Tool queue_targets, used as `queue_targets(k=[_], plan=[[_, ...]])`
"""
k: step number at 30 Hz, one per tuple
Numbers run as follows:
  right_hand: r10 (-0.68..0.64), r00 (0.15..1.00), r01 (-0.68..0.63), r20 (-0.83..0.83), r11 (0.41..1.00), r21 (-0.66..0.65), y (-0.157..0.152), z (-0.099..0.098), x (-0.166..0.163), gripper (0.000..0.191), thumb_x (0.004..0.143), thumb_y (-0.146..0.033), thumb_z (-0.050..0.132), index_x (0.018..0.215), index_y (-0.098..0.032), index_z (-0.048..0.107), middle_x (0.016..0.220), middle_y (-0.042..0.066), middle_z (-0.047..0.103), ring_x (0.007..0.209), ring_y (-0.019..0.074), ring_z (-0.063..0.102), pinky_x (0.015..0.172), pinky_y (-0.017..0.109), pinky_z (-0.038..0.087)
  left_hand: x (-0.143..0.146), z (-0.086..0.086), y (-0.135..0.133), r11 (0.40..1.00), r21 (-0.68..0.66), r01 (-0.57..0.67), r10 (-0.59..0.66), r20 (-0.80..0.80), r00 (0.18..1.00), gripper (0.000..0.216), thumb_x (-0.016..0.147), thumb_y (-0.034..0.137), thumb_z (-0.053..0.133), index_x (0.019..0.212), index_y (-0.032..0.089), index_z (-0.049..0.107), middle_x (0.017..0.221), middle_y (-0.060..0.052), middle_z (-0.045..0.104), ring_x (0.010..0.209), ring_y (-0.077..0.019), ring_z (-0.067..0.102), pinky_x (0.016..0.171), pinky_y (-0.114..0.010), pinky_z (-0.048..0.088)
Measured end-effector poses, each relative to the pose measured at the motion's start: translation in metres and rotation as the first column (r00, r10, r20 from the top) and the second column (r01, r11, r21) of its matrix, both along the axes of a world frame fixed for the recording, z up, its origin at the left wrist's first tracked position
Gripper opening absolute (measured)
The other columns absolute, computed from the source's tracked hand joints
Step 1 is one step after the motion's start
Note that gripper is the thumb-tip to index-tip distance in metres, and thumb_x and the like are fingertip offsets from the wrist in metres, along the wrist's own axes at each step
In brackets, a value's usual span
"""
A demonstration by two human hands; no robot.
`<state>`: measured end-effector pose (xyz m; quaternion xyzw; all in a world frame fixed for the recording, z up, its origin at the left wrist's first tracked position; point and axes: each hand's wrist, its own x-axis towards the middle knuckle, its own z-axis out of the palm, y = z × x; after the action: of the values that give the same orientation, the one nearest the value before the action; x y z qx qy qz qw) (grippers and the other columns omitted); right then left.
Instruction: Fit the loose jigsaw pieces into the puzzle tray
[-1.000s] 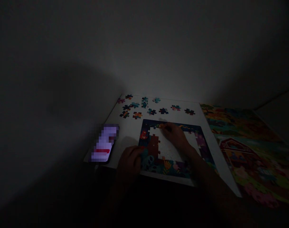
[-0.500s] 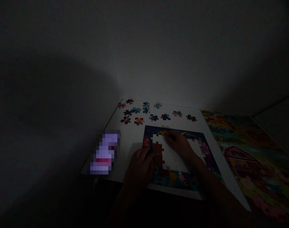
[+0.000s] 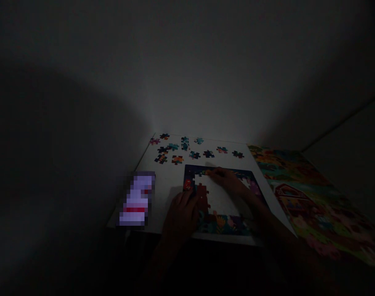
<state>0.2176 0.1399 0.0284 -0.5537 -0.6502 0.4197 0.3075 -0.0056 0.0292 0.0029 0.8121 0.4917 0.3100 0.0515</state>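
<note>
closest in, the table's [image 3: 167, 181] front edge runs just past the lower border of a partly built jigsaw puzzle [image 3: 221, 222], whose white middle is bare apart from a reddish-brown section [image 3: 202, 197] at the left. the left hand [image 3: 181, 209] lies loosely spread over the puzzle's left side, apparently gripping nothing; if it slid or leaned sideways, joined border pieces could probably be dragged apart. the phone [image 3: 136, 201] sits left of it, near the table's edge, and an outward elbow might nudge it off. farther up, the right hand [image 3: 219, 176] has its fingertips together at an orange patch [image 3: 208, 173] of the upper border; whether they pinch a piece or press one down i cannot tell. pushing there with the tabs misaligned could lift the neighbours, and the dim light makes that likelier. the right forearm crosses the puzzle and hides part of its right side. to the right is a colourful barn picture [image 3: 290, 192]. beyond the puzzle, loose pieces [image 3: 208, 153] lie scattered, a few touching, before the pale wall [image 3: 199, 94].
</note>
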Motion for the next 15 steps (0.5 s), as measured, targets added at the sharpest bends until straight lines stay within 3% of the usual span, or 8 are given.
queue_targets(k=[9,15], plan=[[-0.043,0.998,0.038,0.054,0.994,0.104,-0.013,0.003,0.015,0.032,0.077,-0.047,0.056,0.081,-0.018,0.067,0.075,0.003,0.065,0.069,0.0174,0.057,0.064,0.029,0.042,0.001,0.000,0.000,0.999,-0.037,-0.015,0.015,-0.004,1.000,0.038,0.088,0.012,0.050,0.123,0.019,0.063,0.129,-0.010,0.060,0.118,-0.0249,0.054,0.101,-0.046,0.047],[-0.029,0.990,0.008,0.140,0.989,0.150,-0.016,0.012,0.010,0.029,0.078,-0.043,0.053,0.082,-0.018,0.068,0.076,0.004,0.067,0.071,0.0193,0.059,0.066,0.031,0.044,0.001,0.008,-0.002,0.997,-0.069,-0.023,0.021,-0.028,0.999,0.036,0.088,0.013,0.051,0.122,0.018,0.064,0.131,-0.011,0.059,0.121,-0.0255,0.053,0.102,-0.047,0.047]])
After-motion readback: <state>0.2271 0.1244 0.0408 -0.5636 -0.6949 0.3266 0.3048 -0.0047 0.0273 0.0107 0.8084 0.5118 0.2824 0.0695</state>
